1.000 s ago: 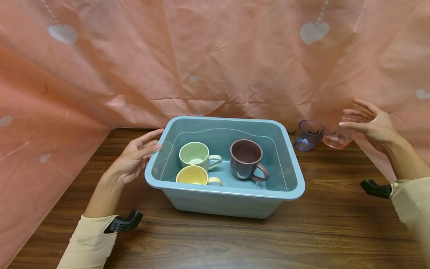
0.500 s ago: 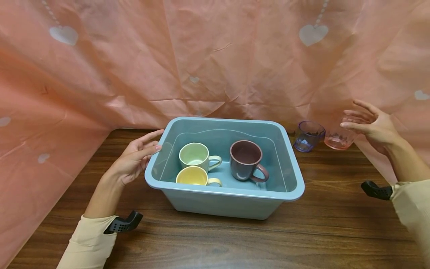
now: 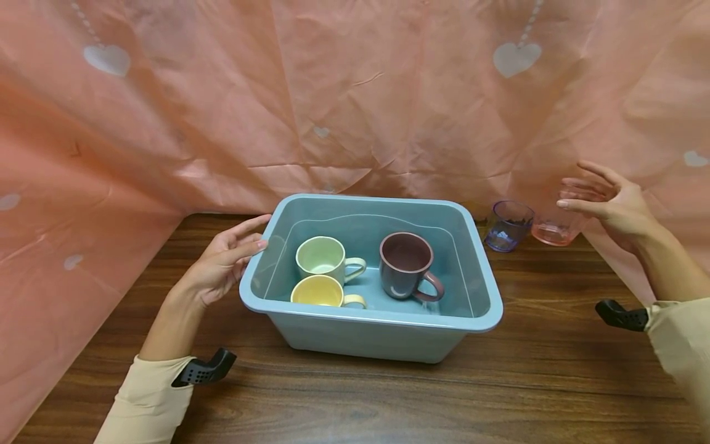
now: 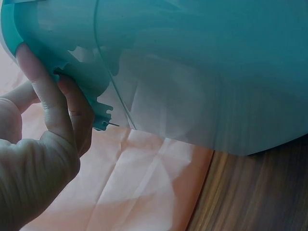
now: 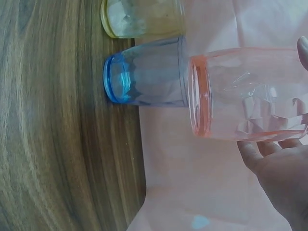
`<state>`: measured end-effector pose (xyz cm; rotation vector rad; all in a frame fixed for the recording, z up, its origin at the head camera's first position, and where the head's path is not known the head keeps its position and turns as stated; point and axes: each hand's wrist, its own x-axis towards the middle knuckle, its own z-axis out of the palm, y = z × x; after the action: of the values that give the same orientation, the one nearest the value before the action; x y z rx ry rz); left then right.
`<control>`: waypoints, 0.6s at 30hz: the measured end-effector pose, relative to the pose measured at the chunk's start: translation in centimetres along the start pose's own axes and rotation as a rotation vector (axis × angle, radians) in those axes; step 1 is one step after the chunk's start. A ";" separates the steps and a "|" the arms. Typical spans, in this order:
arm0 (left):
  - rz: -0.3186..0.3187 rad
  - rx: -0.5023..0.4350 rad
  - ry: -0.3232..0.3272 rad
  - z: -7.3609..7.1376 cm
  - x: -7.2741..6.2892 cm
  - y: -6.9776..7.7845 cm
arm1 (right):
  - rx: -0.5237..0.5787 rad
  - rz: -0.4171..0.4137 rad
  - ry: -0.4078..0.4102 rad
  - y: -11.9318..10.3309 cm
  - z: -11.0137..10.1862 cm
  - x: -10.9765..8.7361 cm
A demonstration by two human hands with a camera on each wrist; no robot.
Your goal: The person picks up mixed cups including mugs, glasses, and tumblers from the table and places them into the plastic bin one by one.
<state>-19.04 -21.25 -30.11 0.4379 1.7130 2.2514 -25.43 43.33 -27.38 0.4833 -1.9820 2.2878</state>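
A light blue plastic tub (image 3: 366, 339) stands on the table. My left hand (image 3: 222, 259) grips its left rim, thumb over the edge and fingers along the outer wall. Inside sit a pale green mug (image 3: 320, 256), a yellow mug (image 3: 318, 291) partly hidden by the front wall, and a dark mauve mug (image 3: 407, 265). At the back right, my right hand (image 3: 624, 206) holds a clear pink glass (image 5: 260, 94) upright by its upper part, thumb and fingers on opposite sides. Its base is raised above the level of the blue glass's base.
Beside the pink glass stand a clear blue glass (image 5: 149, 77) and a clear yellow glass (image 5: 144, 19), both between the tub and the right hand. An orange-pink curtain (image 3: 377, 111) with hearts hangs behind and to the left. The wooden table (image 3: 344, 394) extends in front of the tub.
The right hand and pink glass have shifted slightly left, toward the blue glass. The left hand, tub and mugs stay in place.
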 end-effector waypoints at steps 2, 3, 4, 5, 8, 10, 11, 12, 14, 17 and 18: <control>-0.002 0.001 0.000 0.0 0.0 0.0 | -0.039 0.005 0.005 -0.2 0.3 0.1; -0.003 0.002 -0.001 0.0 0.0 0.1 | -0.055 0.006 0.007 -0.2 0.5 0.2; -0.004 0.002 -0.001 0.1 0.0 0.1 | -0.069 0.006 0.007 -0.3 0.6 0.2; -0.004 0.003 0.000 0.1 0.0 0.0 | -0.075 0.004 0.004 -0.4 0.8 0.3; -0.004 0.006 0.003 0.0 0.0 0.0 | -0.084 -0.013 -0.008 -0.6 1.4 0.5; -0.003 0.007 0.004 0.0 0.0 0.0 | -0.082 -0.031 -0.022 -0.8 1.7 0.6; -0.002 0.008 0.005 0.0 0.0 0.0 | -0.078 -0.040 -0.030 -0.9 1.9 0.7; -0.001 0.008 0.004 0.0 0.0 0.0 | -0.075 -0.049 -0.038 -1.0 2.1 0.8; 0.000 0.007 0.003 0.0 0.1 0.0 | -0.063 -0.063 -0.054 -1.1 2.4 0.9; -0.003 0.007 0.003 0.0 0.1 0.0 | -0.049 -0.074 -0.076 -1.3 2.8 1.0; -0.004 0.006 0.003 0.0 0.1 0.0 | -0.041 -0.078 -0.082 -1.3 2.9 1.0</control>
<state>-19.14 -21.27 -30.08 0.4321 1.7208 2.2454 -25.55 40.54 -25.53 0.6479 -2.0044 2.2109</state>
